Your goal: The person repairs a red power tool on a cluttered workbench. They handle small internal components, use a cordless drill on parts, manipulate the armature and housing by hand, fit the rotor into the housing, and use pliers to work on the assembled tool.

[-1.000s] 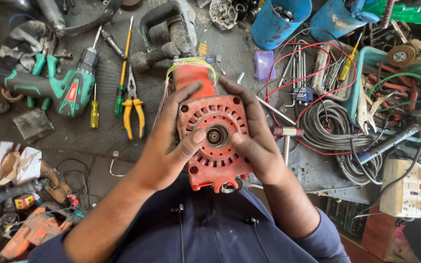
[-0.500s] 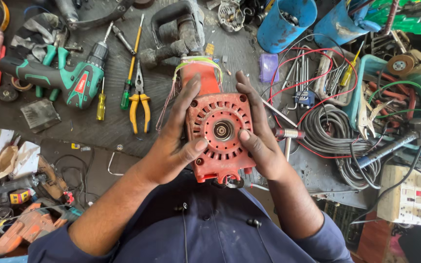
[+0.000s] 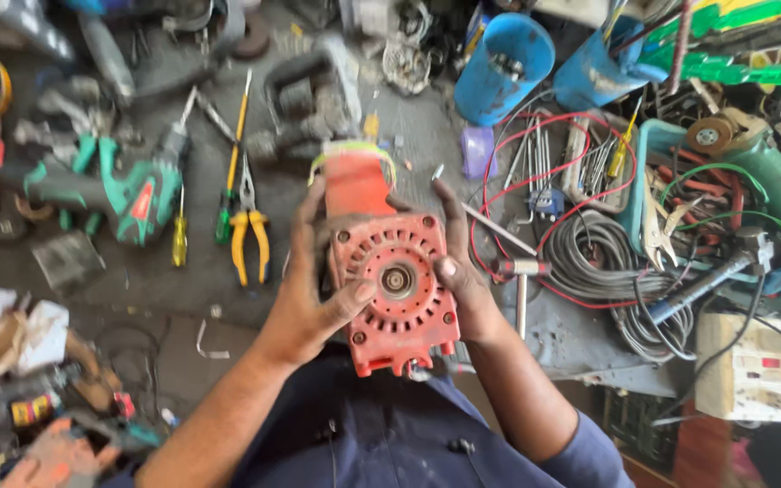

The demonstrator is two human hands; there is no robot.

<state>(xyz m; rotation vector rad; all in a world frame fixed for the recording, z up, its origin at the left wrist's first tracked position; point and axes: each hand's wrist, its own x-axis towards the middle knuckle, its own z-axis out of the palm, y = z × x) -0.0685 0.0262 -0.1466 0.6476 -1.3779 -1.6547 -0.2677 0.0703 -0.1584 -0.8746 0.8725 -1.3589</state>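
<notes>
Closest, above the dark blue shirt (image 3: 381, 443), both hands clasp a red motor housing (image 3: 395, 289) between them, its round vented end facing up with a metal shaft at the centre. Left hand (image 3: 305, 298) wraps the housing's left side, thumb laid across the face; right hand (image 3: 458, 271) grips the right side, thumb pressed near the shaft. Just right of that hand a small hammer (image 3: 521, 280) lies on the grey bench (image 3: 137, 280). Left of the hands lie yellow pliers (image 3: 248, 230) and a green drill (image 3: 128, 190). Right, a coil of grey cable (image 3: 603, 262) sits amid red wire (image 3: 535, 154). Farthest, two blue cups (image 3: 503, 68) stand among clutter.
</notes>
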